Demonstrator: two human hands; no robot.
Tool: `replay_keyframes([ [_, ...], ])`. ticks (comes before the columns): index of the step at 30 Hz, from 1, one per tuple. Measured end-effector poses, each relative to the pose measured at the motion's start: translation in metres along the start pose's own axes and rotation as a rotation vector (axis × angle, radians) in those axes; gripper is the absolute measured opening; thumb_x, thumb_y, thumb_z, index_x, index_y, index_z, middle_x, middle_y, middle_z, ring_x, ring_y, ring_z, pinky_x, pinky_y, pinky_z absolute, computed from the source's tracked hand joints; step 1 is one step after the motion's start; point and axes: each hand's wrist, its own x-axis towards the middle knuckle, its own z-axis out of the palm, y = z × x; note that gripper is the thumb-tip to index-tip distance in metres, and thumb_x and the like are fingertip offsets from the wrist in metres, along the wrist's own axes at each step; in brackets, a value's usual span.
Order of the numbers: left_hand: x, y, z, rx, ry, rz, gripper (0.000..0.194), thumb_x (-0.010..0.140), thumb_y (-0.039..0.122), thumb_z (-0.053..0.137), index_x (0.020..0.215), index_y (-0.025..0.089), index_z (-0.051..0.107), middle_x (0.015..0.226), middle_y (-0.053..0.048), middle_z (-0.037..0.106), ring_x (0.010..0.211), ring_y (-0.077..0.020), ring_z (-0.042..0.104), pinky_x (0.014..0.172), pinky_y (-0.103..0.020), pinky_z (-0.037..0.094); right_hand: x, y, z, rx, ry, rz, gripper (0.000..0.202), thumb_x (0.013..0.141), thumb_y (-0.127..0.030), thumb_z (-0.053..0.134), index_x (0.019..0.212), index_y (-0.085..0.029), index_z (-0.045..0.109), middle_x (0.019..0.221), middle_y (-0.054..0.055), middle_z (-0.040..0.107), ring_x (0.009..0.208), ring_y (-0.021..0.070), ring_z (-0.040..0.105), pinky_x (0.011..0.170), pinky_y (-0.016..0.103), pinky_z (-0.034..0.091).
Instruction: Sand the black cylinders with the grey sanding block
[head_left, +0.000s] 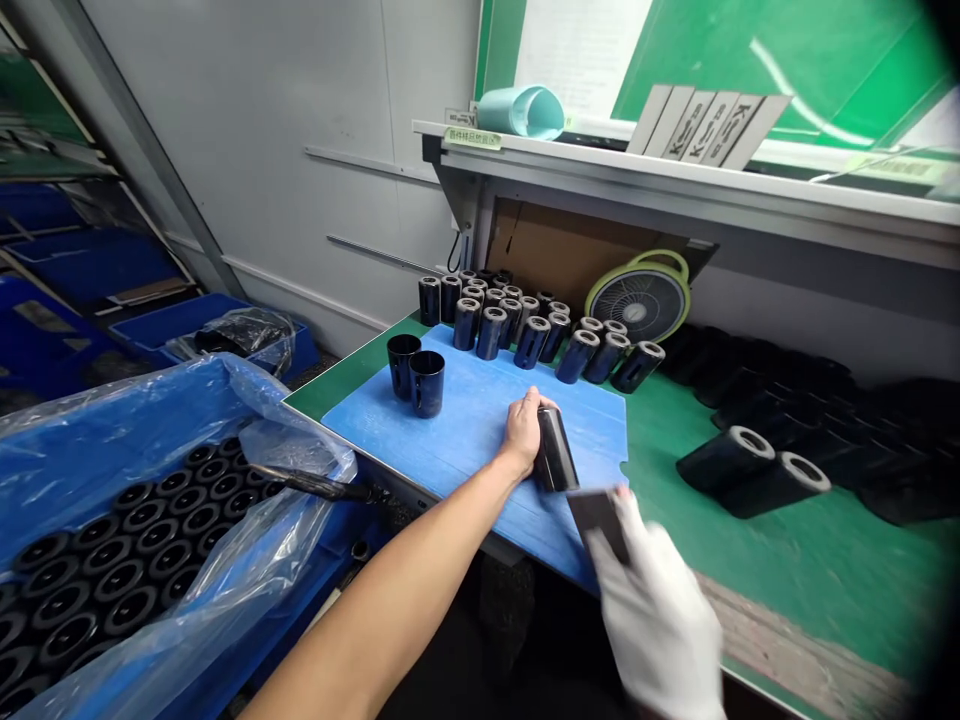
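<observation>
My bare left hand [523, 432] is closed around the far end of a glossy black cylinder [556, 452], which lies tilted over the blue mat [480, 440]. In a white glove, my right hand [645, 580] grips a flat dark grey block [600, 520] right by the cylinder's near end; whether the two touch is blurred. Two black cups stand on the mat's left part, a front one [427, 384] and a rear one [403, 366]. Several dark cylinders [532, 342] stand in rows along the mat's back edge.
A blue bin [187, 375] lined with plastic holds many black cylinders at the left. Two cylinders [750, 470] lie on the green table [825, 590] at right, before a dark pile. A fan [637, 300] stands under the shelf [675, 180], which bears boxes [705, 125] and a teal roll [521, 112].
</observation>
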Motion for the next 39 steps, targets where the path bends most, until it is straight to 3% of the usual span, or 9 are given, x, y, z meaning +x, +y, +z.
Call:
replay_keyframes([
  [3, 0.002, -0.004, 0.0, -0.01, -0.02, -0.017, 0.061, 0.096, 0.064, 0.04, 0.068, 0.017, 0.065, 0.056, -0.003, 0.061, 0.051, -0.0156, 0.056, 0.055, -0.028, 0.044, -0.074, 0.03, -0.005, 0.033, 0.032, 0.065, 0.055, 0.096, -0.03, 0.045, 0.151, -0.032, 0.048, 0.116, 0.012, 0.065, 0.088, 0.0257, 0.063, 0.07, 0.038, 0.053],
  [6, 0.003, -0.004, -0.002, -0.006, -0.042, -0.035, 0.06, 0.095, 0.065, 0.04, 0.07, 0.017, 0.066, 0.057, -0.004, 0.062, 0.052, -0.0159, 0.057, 0.054, -0.027, 0.045, -0.092, 0.035, 0.0, 0.021, 0.073, 0.096, 0.056, 0.096, -0.028, 0.045, 0.151, -0.036, 0.048, 0.123, 0.01, 0.064, 0.093, 0.0271, 0.065, 0.073, 0.04, 0.055],
  [10, 0.001, -0.001, -0.002, -0.001, -0.05, -0.044, 0.062, 0.092, 0.069, 0.041, 0.07, 0.017, 0.065, 0.057, -0.004, 0.062, 0.051, -0.0161, 0.057, 0.054, -0.028, 0.045, -0.066, 0.015, 0.003, 0.09, 0.072, 0.127, 0.052, 0.1, -0.033, 0.043, 0.152, -0.029, 0.047, 0.124, 0.013, 0.064, 0.101, 0.0272, 0.066, 0.075, 0.036, 0.054],
  [15, -0.004, 0.004, 0.0, 0.016, -0.036, -0.025, 0.064, 0.093, 0.069, 0.039, 0.068, 0.017, 0.066, 0.056, -0.004, 0.06, 0.05, -0.0156, 0.056, 0.053, -0.027, 0.044, -0.036, -0.007, 0.009, 0.067, 0.149, 0.215, 0.059, 0.102, -0.039, 0.041, 0.158, -0.021, 0.035, 0.1, 0.012, 0.067, 0.082, 0.0225, 0.064, 0.064, 0.03, 0.048],
  [23, -0.008, 0.015, 0.002, 0.08, 0.066, 0.035, 0.051, 0.096, 0.056, 0.045, 0.073, 0.016, 0.067, 0.072, -0.006, 0.069, 0.073, -0.0185, 0.061, 0.071, -0.028, 0.049, 0.123, -0.03, 0.028, -0.029, -0.027, 0.129, 0.052, 0.103, -0.038, 0.037, 0.153, -0.027, 0.042, 0.099, 0.008, 0.063, 0.077, 0.0197, 0.057, 0.061, 0.03, 0.039],
  [27, -0.008, 0.012, 0.001, 0.068, 0.048, 0.01, 0.06, 0.097, 0.061, 0.038, 0.071, 0.015, 0.067, 0.064, -0.005, 0.065, 0.063, -0.0177, 0.06, 0.064, -0.028, 0.048, 0.069, -0.018, 0.022, -0.017, -0.041, 0.008, 0.051, 0.099, -0.023, 0.034, 0.147, -0.029, 0.05, 0.106, 0.01, 0.064, 0.081, 0.0199, 0.059, 0.065, 0.03, 0.042],
  [31, -0.006, 0.007, 0.0, 0.102, -0.009, -0.005, 0.066, 0.096, 0.065, 0.034, 0.068, 0.016, 0.068, 0.059, -0.005, 0.063, 0.057, -0.0171, 0.058, 0.061, -0.028, 0.048, 0.016, -0.012, 0.024, -0.003, 0.092, 0.053, 0.051, 0.099, -0.025, 0.037, 0.148, -0.021, 0.05, 0.079, 0.006, 0.058, 0.06, 0.0167, 0.051, 0.053, 0.028, 0.033],
  [37, -0.01, 0.018, 0.0, 0.192, 0.018, 0.038, 0.066, 0.093, 0.072, 0.036, 0.073, 0.017, 0.067, 0.072, -0.006, 0.068, 0.076, -0.0197, 0.064, 0.076, -0.029, 0.051, 0.152, -0.022, 0.025, 0.179, 0.114, 0.12, 0.049, 0.102, -0.037, 0.037, 0.148, -0.026, 0.05, 0.095, 0.004, 0.065, 0.074, 0.014, 0.061, 0.063, 0.026, 0.038],
  [39, -0.012, 0.021, -0.001, 0.193, -0.043, 0.015, 0.076, 0.092, 0.079, 0.026, 0.075, 0.017, 0.066, 0.065, -0.004, 0.064, 0.068, -0.0197, 0.063, 0.069, -0.03, 0.051, 0.165, -0.011, 0.018, 0.238, 0.18, 0.149, 0.051, 0.101, -0.04, 0.036, 0.148, -0.024, 0.05, 0.101, 0.004, 0.067, 0.078, 0.0131, 0.063, 0.065, 0.025, 0.041],
])
